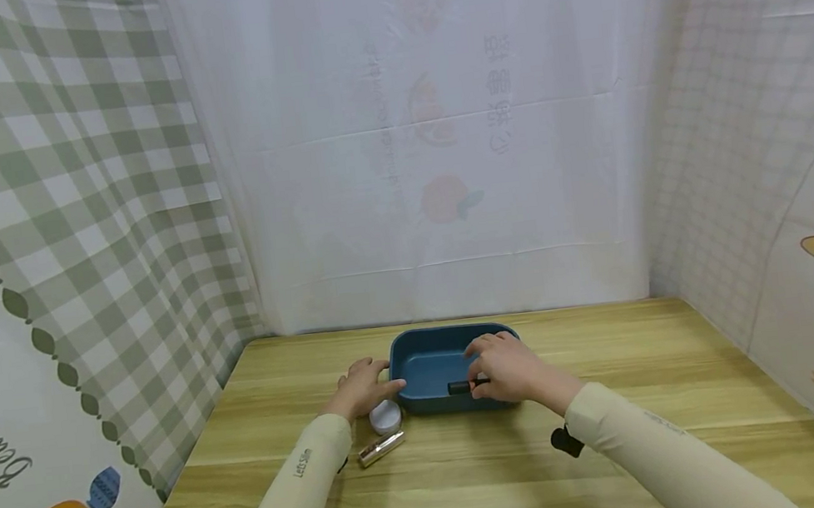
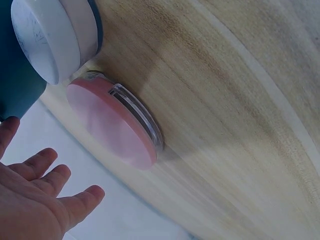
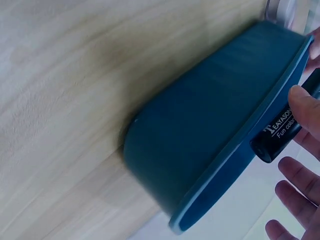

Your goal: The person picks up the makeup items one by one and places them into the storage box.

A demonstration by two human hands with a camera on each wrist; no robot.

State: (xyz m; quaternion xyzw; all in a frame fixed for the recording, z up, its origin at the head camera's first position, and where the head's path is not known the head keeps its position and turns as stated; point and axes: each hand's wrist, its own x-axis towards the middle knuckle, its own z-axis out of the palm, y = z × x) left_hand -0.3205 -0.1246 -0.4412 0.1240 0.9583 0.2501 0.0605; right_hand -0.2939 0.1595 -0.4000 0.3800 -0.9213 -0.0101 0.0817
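Note:
My right hand pinches a small black cosmetic tube with white lettering between thumb and fingers. It is over the front right of a dark blue rectangular bin; the tube lies sideways above the bin's opening. My left hand is at the bin's left rim, fingers spread and relaxed, holding nothing. Below it stands a round jar with a white marbled lid, close against the bin. A pink round compact with a clear edge sits beside the jar, mostly hidden by the left hand in the head view.
A shiny metallic lipstick-like tube lies on the wood-grain table, in front of the jar. White cloth hangs behind the table, with a green checked cloth at left. A black wrist camera hangs under the right sleeve.

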